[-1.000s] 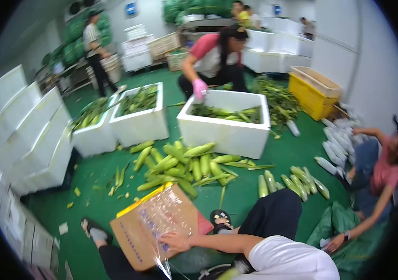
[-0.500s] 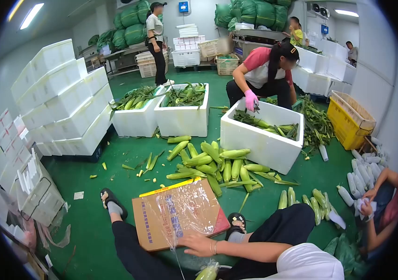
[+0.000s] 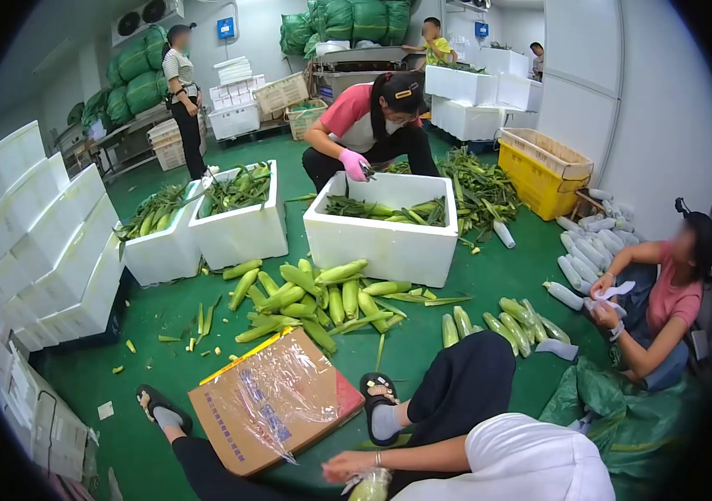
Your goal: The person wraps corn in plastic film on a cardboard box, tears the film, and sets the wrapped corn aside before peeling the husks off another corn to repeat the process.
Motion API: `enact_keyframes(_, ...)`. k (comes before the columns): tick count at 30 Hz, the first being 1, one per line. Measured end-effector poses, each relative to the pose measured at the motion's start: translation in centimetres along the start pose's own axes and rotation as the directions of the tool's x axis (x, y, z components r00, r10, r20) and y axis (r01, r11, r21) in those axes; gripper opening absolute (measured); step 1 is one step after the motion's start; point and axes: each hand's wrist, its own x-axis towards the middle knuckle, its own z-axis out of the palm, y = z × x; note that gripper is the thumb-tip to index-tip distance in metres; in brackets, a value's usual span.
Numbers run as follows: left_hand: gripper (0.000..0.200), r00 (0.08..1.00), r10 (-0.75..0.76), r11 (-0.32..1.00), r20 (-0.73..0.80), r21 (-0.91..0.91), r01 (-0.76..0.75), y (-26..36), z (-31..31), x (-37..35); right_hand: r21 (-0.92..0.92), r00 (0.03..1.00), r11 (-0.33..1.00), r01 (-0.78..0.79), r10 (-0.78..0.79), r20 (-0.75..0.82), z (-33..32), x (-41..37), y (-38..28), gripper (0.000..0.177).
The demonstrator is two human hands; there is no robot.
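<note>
My right hand (image 3: 348, 466) is low in the view, its fingers curled together on clear plastic wrap by a corn cob (image 3: 370, 486). The cob lies at the bottom edge, covered in shiny film, its lower end cut off by the frame. My left hand is out of view. Between my feet lies a flat brown cardboard box (image 3: 243, 409) with blue print. A loose sheet of clear film (image 3: 289, 392) spreads wrinkled over its top. Beyond the box sits a pile of green-husked corn (image 3: 323, 301). Several wrapped cobs (image 3: 523, 324) lie right of my knee.
A white foam box (image 3: 377, 246) with husks stands ahead, a co-worker with a pink glove (image 3: 354, 164) behind it. Another person (image 3: 661, 292) sits at right beside white-sleeved cobs (image 3: 594, 250). Foam boxes (image 3: 47, 242) are stacked at left. Green sacking (image 3: 615, 409) lies at lower right.
My right hand has drawn back from the cardboard box toward the wrapped cob. The film on the box now ends loosely at its near edge. The view has turned right.
</note>
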Motion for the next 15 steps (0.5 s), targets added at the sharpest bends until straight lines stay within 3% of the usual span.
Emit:
enact_keyframes(1,0.015,1.000,-0.018,1.000,0.018,0.004,0.017,-0.1,0.1,0.0,0.434,0.999,0.900,-0.043,0.037,0.023,0.7,-2.1,-3.8,0.056)
enact_keyframes(2,0.015,0.999,-0.040,0.999,0.034,0.009,0.040,-0.1,0.2,-0.2,0.514,0.950,0.855,-0.068,-0.101,0.294,0.0,-2.9,-4.9,0.060)
enact_keyframes(4,0.015,0.994,-0.094,0.995,0.062,0.021,0.093,0.3,0.6,-0.6,0.313,0.951,0.944,-0.107,0.005,0.309,0.0,-5.1,-6.2,0.057)
enact_keyframes(5,0.015,0.989,-0.128,0.992,0.074,0.033,0.126,0.8,0.9,-0.9,0.320,0.951,0.942,-0.102,-0.003,0.311,-0.2,-7.1,-7.6,0.057)
enact_keyframes(7,0.015,0.979,-0.185,0.982,0.090,0.057,0.180,1.5,1.4,-1.5,-0.071,0.962,0.997,0.021,-0.001,0.273,-0.1,-11.2,-9.7,0.052)
enact_keyframes(8,0.015,0.994,-0.044,0.999,0.104,-0.018,0.046,-0.3,0.8,0.1,-0.075,0.963,0.997,0.016,0.005,0.269,0.7,-12.1,-9.9,0.052)
enact_keyframes(10,0.015,0.990,-0.091,0.995,0.112,0.059,0.085,-0.5,-0.5,0.6,-0.451,0.999,0.892,-0.021,0.003,-0.040,1.5,-13.5,-10.1,0.048)
enact_keyframes(11,0.015,0.988,-0.099,0.993,0.116,0.071,0.091,-0.2,-0.6,0.5,-0.508,0.967,0.854,0.112,-0.211,-0.142,1.7,-12.7,-8.2,0.049)
enact_keyframes(13,0.017,0.996,0.077,0.997,-0.040,-0.029,-0.078,0.5,-0.6,0.8,-0.450,0.927,0.881,0.149,-0.282,-0.247,0.7,-10.7,-5.3,0.046)
enact_keyframes(14,0.016,0.951,0.258,0.955,-0.170,0.195,-0.224,1.5,-0.5,0.5,-0.398,0.878,0.899,0.184,-0.332,-0.344,0.2,-10.3,-4.7,0.043)
enact_keyframes(15,0.013,0.927,0.283,0.940,-0.244,0.261,-0.218,3.2,0.1,-0.1,-0.282,0.861,0.942,0.181,-0.291,-0.417,0.4,-10.7,-5.6,0.042)
